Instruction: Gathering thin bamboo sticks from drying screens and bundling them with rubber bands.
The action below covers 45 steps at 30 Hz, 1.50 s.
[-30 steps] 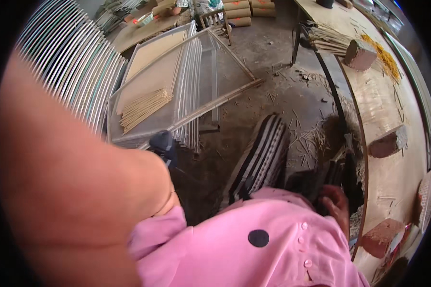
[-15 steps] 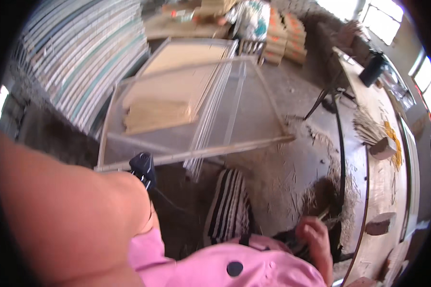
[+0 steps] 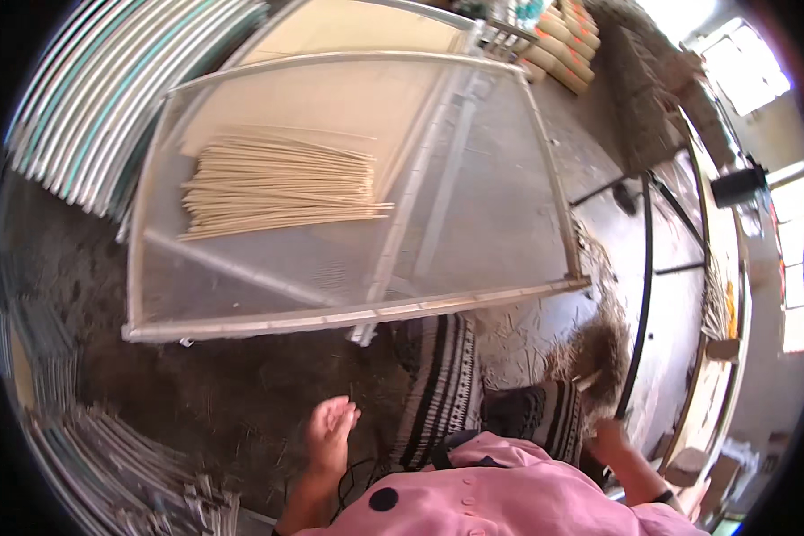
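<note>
My left hand hangs in front of the mesh screen, apart from it, fingers loosely bent with nothing visible in them. Down at the lower right, my right hand is beside my striped trouser leg, smeared by motion; its fingers cannot be made out. A large wooden-framed mesh screen lies across the space ahead of me. On its left half rests a pile of thin tan sticks, laid roughly parallel with uneven ends. Neither hand touches screen or sticks.
Stacked screen frames stand at the far left, with more frames at the lower left. A long bench runs along the right, near a dark metal bar. Tan bundles are piled at the back. Stick scraps litter the floor.
My left arm has come down and back from the screen's near-left edge, and its hand now shows. My right hand has shifted slightly. The view has turned, showing the sticks more clearly.
</note>
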Available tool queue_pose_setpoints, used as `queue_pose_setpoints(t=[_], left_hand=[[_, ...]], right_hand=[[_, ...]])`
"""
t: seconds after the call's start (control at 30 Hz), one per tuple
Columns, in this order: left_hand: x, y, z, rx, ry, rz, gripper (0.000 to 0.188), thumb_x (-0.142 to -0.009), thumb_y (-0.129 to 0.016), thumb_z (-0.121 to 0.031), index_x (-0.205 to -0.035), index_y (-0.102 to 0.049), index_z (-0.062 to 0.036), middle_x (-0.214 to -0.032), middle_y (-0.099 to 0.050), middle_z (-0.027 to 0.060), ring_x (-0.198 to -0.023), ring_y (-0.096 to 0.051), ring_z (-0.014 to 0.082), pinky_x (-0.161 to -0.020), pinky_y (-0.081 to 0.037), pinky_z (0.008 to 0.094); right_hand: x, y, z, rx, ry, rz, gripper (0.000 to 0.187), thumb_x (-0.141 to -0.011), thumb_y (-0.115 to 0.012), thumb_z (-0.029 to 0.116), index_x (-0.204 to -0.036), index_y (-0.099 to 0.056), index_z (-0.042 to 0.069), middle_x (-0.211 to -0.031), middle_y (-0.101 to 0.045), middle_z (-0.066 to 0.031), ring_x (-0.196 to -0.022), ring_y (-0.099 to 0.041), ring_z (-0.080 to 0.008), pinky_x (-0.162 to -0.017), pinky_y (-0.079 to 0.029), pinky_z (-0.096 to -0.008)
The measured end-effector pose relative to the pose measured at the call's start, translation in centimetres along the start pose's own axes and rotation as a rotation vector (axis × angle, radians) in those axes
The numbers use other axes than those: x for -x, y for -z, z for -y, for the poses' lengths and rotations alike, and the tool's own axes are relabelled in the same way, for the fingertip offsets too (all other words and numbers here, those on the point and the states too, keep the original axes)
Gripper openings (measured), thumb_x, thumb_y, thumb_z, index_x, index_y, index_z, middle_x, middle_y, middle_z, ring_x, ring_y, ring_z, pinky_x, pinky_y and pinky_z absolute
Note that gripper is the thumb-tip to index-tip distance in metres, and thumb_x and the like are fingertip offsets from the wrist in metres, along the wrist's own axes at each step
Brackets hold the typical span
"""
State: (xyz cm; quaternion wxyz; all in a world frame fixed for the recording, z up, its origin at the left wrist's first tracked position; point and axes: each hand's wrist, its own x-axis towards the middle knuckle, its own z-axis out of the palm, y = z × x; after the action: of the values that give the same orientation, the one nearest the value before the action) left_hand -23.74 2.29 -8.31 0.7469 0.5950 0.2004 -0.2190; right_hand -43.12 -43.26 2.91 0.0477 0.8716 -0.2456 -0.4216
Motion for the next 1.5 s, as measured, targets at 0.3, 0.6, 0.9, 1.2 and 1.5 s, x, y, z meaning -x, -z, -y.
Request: queue_pose_setpoints(t=[0.3, 0.6, 0.9, 1.2, 1.5], left_hand=[[-2.7, -0.4, 2.2, -0.231, 0.160, 0.020, 0.030, -0.085, -0.061, -0.003, -0.114, -0.053, 0.0012, -0.105, -0.060, 0.0102, -0.097, -0.058, 0.0177, -0.087, -0.048, 0.0306], [-2.8, -5.0, -5.7, 0.038, 0.148, 0.293, 0.032, -0.089, -0.058, -0.016, -0.117, -0.052, -0.0002, -0.106, -0.059, 0.0105, -0.094, -0.060, 0.0176, -0.084, -0.048, 0.0300], [-2.1, -0.9, -0.5, -0.379, -0.068, 0.251, 0.031, -0.087, -0.061, -0.012, -0.114, -0.055, 0.0001, -0.099, -0.064, 0.0138, -0.092, -0.062, 0.0194, -0.086, -0.049, 0.0330], [12.6, 8.6, 16.7, -1.147, 0.611, 0.316, 0.055, -0.076, -0.068, -0.021, -0.123, -0.048, 0.0003, -0.096, -0.063, 0.0212, -0.092, -0.061, 0.0354, -0.082, -0.048, 0.0403], [14.2, 15.6, 18.7, -1.043, 0.923, 0.105, 0.068, -0.070, -0.071, -0.010, -0.129, -0.039, 0.0008, -0.086, -0.063, 0.0177, -0.079, -0.061, 0.0292, -0.070, -0.048, 0.0389]], right_hand=[[18.5, -11.5, -5.2, -0.243, -0.218, 0.648, 0.036, -0.087, -0.059, 0.029, -0.109, -0.058, 0.001, -0.102, -0.061, -0.0172, -0.095, -0.059, -0.0272, -0.079, -0.048, -0.0371], [22.7, 14.9, -0.4, -0.448, 0.250, 0.410, 0.026, -0.088, -0.059, 0.020, -0.105, -0.062, 0.000, -0.101, -0.064, -0.0170, -0.090, -0.063, -0.0250, -0.076, -0.051, -0.0347], [9.4, 23.2, 4.4, -0.478, 0.190, 0.864, 0.030, -0.089, -0.061, 0.029, -0.107, -0.064, 0.006, -0.081, -0.067, -0.0099, -0.078, -0.065, -0.0178, -0.073, -0.051, -0.0293], [9.8, -1.4, -4.9, 0.071, 0.091, 0.563, 0.052, -0.082, -0.059, 0.011, -0.129, -0.042, -0.003, -0.111, -0.058, -0.0202, -0.097, -0.060, -0.0349, -0.086, -0.049, -0.0378], [13.3, -8.2, -6.6, -0.203, -0.150, 0.797, 0.044, -0.083, -0.058, 0.014, -0.122, -0.043, -0.001, -0.102, -0.056, -0.0158, -0.088, -0.056, -0.0300, -0.080, -0.048, -0.0353]])
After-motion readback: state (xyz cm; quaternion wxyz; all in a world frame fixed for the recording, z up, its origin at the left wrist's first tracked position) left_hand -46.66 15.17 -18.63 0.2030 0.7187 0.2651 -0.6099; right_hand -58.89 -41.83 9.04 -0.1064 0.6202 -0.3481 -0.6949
